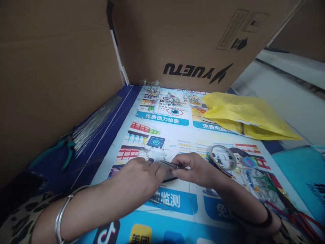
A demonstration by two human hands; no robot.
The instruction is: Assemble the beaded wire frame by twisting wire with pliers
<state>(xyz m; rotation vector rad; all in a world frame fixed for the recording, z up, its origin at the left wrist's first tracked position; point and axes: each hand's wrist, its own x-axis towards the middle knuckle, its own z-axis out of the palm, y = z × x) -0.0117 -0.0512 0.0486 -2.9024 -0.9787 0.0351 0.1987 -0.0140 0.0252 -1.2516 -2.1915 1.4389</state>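
Dark blue work surface (115,125), printed sheet (175,132) flat over most of it. On the blue strip, left: straight wires (92,125) bunched, teal-handled pliers (69,152) just beside. On the sheet: fine wire tangles (152,89) at far edge, yellow bag (248,115) far right, overhanging; tape roll (233,159) and coloured wire clutter (262,184) nearer, right side.

Dim light; cardboard panel (58,54) shadowed, lower left darkest; fine detail soft, edges stretched.

Spotted sleeves (21,217), a silver bangle (58,219) and dark wristband (266,222) show.
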